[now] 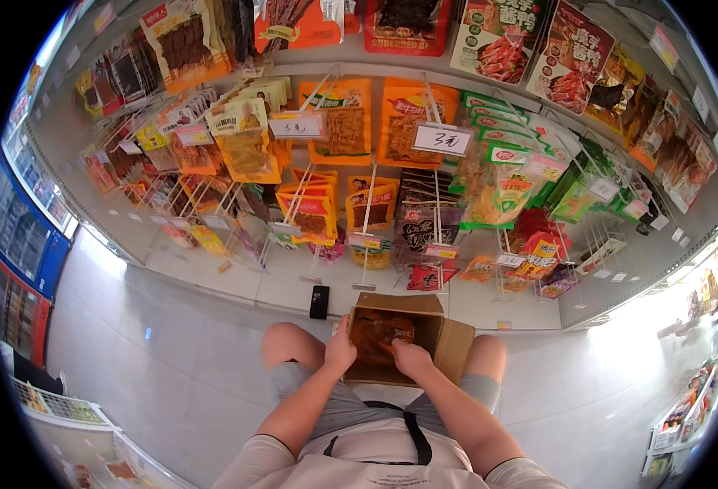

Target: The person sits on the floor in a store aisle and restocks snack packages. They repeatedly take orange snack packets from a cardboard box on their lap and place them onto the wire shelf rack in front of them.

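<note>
An open cardboard box (455, 357) sits between my knees, tilted towards me, with one flap folded out to the right. My left hand (339, 351) grips the box's left wall, thumb near the rim. Reaching inside, my right hand (413, 359) has its fingers closed on the edge of an orange-brown snack packet (376, 332). The fingertips are partly hidden against the packet, and the box's depth lies in shadow.
Pegboard shelving ahead carries hooks with hanging snack packets (343, 122) and price tags (443, 139). A black phone (319, 302) lies on the bottom shelf (285, 299). Drinks coolers (22, 226) stand far left; wire racks (59, 406) are behind left, and another rack (692, 422) is right.
</note>
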Motion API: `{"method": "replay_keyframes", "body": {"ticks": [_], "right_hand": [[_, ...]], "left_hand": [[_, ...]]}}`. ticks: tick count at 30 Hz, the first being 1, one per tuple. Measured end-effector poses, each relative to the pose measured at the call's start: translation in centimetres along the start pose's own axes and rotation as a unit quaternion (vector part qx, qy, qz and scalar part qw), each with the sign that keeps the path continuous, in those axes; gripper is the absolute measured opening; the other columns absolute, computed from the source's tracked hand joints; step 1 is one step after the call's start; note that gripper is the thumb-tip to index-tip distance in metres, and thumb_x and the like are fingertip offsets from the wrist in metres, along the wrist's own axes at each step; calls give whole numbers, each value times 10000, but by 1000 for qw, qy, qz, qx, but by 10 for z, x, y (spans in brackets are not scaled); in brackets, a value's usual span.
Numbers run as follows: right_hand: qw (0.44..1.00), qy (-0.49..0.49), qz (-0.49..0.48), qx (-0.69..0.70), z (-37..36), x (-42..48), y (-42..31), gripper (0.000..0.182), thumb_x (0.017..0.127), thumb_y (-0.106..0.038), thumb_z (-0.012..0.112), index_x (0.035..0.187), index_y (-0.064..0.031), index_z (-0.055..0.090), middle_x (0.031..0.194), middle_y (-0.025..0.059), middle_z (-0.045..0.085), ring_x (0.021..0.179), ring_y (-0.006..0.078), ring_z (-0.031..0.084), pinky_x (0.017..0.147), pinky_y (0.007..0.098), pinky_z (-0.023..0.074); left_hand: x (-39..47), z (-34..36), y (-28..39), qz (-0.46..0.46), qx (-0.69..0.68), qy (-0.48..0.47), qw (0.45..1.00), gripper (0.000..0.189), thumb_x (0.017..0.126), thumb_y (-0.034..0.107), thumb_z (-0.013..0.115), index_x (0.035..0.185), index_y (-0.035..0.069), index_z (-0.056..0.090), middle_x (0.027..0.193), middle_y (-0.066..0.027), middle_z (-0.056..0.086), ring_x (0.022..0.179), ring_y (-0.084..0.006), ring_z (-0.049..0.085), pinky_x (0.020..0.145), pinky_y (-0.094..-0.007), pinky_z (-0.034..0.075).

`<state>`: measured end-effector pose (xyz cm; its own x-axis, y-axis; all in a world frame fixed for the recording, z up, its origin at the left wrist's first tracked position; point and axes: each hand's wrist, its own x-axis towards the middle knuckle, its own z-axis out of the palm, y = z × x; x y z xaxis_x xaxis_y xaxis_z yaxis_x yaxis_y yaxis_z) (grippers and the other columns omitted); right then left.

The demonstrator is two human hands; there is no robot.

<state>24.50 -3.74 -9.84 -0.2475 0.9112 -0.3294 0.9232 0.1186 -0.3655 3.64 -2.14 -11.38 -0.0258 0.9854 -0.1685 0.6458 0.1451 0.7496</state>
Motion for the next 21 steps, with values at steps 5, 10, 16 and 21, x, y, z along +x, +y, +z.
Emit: {"method": "replay_keyframes", "body": {"ticks": [5,10,16,21], "right_hand": [[997,35,42,58,11,-28,14,194,904,-238,513,1002,-70,507,753,231,641,734,426,631,643,542,494],[985,134,21,105,-4,-29,1,170,874,-233,580,913,-72,541,749,207,643,706,400,629,608,516,497],[984,142,8,104,5,-26,2,157,856,-226,597,885,-76,562,756,186,643,717,379,630,616,488,506],[993,87,-9,85,15,-10,0,167,838,-212,609,893,-59,569,796,190,645,762,379,630,666,475,509]], "left_hand": [[-2,9,1,-15,-5,-17,1000,695,776,1,515,1411,176,292,1029,-269,613,932,-462,580,780,-497,468],[-1,-5,0,-12,-21,7,1000,666,774,7,524,1388,181,334,1033,-249,623,942,-444,586,785,-497,468],[4,3,-8,-4,-26,19,999,636,782,33,531,1372,196,357,1011,-247,630,931,-448,589,782,-499,470],[13,18,-10,-62,1,41,997,608,794,50,520,1363,198,363,999,-247,633,916,-445,598,771,-503,473]]}}
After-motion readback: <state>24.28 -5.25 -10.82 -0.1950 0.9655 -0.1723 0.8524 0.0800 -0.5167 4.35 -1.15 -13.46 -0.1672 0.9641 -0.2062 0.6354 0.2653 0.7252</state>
